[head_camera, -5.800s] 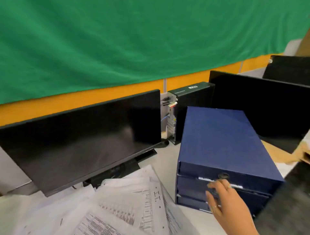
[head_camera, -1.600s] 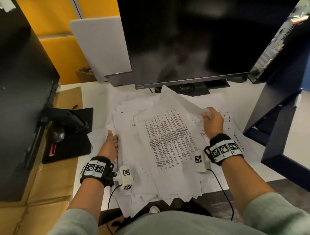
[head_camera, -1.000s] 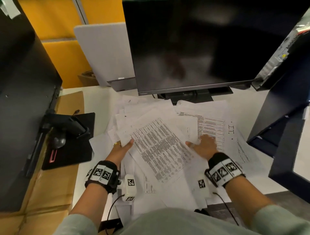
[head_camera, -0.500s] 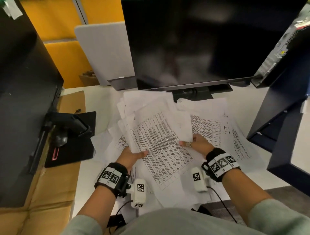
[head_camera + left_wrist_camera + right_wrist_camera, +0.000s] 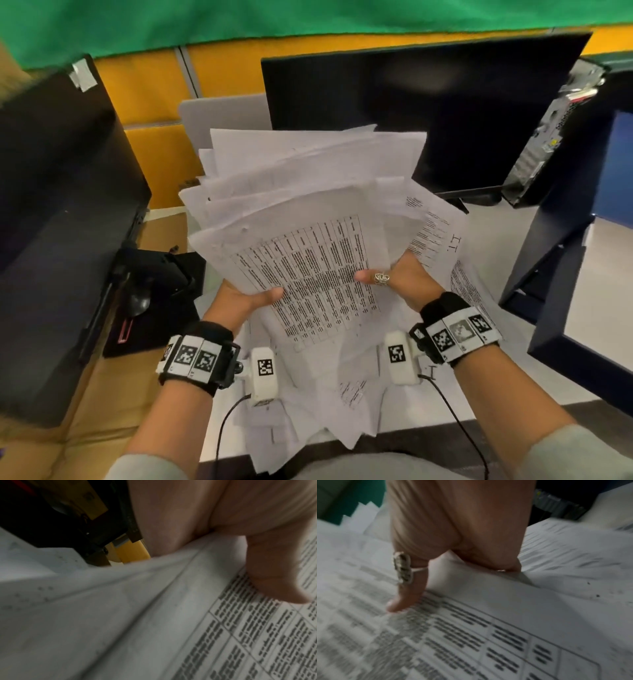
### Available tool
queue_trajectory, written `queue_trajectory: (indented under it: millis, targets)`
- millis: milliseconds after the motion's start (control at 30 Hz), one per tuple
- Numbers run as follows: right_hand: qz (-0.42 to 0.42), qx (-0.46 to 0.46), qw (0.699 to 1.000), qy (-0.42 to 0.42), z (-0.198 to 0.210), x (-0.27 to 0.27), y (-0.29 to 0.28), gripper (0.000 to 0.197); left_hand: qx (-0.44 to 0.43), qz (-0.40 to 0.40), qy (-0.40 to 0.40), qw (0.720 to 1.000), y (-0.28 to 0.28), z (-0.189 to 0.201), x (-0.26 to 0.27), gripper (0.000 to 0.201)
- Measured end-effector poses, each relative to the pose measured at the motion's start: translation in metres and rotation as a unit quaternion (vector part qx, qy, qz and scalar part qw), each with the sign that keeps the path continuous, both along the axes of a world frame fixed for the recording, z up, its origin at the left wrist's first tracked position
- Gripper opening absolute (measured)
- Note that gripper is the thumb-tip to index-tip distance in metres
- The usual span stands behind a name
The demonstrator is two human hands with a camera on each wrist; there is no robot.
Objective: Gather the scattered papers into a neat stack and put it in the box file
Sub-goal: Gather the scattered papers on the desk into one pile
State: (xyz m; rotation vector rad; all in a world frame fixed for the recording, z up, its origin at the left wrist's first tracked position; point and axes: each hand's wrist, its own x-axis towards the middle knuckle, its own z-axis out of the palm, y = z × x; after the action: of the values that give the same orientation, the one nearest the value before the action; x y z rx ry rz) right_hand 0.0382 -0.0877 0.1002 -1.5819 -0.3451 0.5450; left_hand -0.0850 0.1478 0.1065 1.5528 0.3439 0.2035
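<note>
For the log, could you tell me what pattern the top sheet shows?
The top sheet shows a black printed table on white, clearest in the head view.

White papers (image 5: 308,212) printed with black text in ruled tables fill the centre; a green curtain (image 5: 239,20) spans the top above orange panels (image 5: 147,92); a black monitor (image 5: 428,113) sits upper right, a dark blue box file (image 5: 561,274) at right; black-and-white checker-coded wristbands (image 5: 195,359) at bottom

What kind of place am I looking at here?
Probably an office desk or workstation: a dark computer monitor, a small desktop computer beside it, and printed papers held in both hands, with more spread on the white desk.
</note>
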Motion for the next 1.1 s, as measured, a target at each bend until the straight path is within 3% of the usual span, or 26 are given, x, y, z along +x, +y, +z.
queue_trajectory:
  millis: [167,233,267,333,433,467,533,567,633,700,767,867,933,1033,1100]
  targets:
    - [-0.064,0.018,0.996,-0.052,0.017,-0.008,0.002,0.020,0.002,0.066,-0.045,0.997,-0.010,0.014,0.010,0.054]
    - [-0.077,0.015,0.994,-0.076,0.032,-0.004,0.003,0.016,0.007,0.079,-0.076,0.994,-0.009,0.021,0.013,0.053]
    - [-0.086,0.011,0.992,-0.094,0.038,-0.002,0.004,0.017,0.015,0.081,-0.091,0.992,-0.010,0.028,0.013,0.053]
    - [-0.089,-0.005,0.987,-0.134,0.050,0.004,0.007,0.052,0.029,0.087,-0.113,0.989,-0.011,0.041,0.013,0.050]
    - [-0.070,0.070,0.986,-0.134,0.058,0.005,0.015,0.044,0.042,0.098,-0.128,0.986,-0.014,0.053,0.021,0.054]
    - [-0.068,0.085,0.985,-0.137,0.059,0.005,0.017,0.046,0.037,0.111,-0.133,0.984,-0.014,0.054,0.025,0.062]
    - [-0.070,0.098,0.982,-0.148,0.063,0.004,0.021,0.051,0.006,0.127,-0.141,0.982,-0.015,0.055,0.030,0.099]
    - [-0.068,0.102,0.982,-0.147,0.066,0.003,0.022,0.050,-0.006,0.137,-0.145,0.980,-0.015,0.056,0.031,0.103]
    - [-0.077,0.116,0.981,-0.139,0.070,0.004,0.020,0.050,-0.008,0.135,-0.147,0.980,-0.012,0.062,0.028,0.077]
    - [-0.077,0.141,0.980,-0.118,0.070,0.005,0.012,0.059,0.071,0.092,-0.152,0.982,-0.008,0.063,0.027,0.055]
    - [-0.053,0.119,0.986,-0.105,0.063,0.009,0.009,0.061,0.120,0.077,-0.147,0.979,0.001,0.061,0.024,0.050]
    - [-0.034,0.071,0.993,-0.084,0.051,0.016,0.017,0.047,0.109,0.057,-0.142,0.982,0.000,0.064,0.030,0.041]
    - [-0.050,0.054,0.992,-0.105,0.052,0.019,0.027,0.051,0.120,0.040,-0.146,0.981,-0.007,0.070,0.037,0.040]
    - [-0.079,0.082,0.988,-0.103,0.060,0.016,0.024,0.054,0.114,0.061,-0.170,0.977,-0.007,0.070,0.042,0.047]
    - [-0.027,0.086,0.992,-0.088,0.057,0.011,0.014,0.054,0.102,0.069,-0.150,0.981,-0.004,0.058,0.038,0.057]
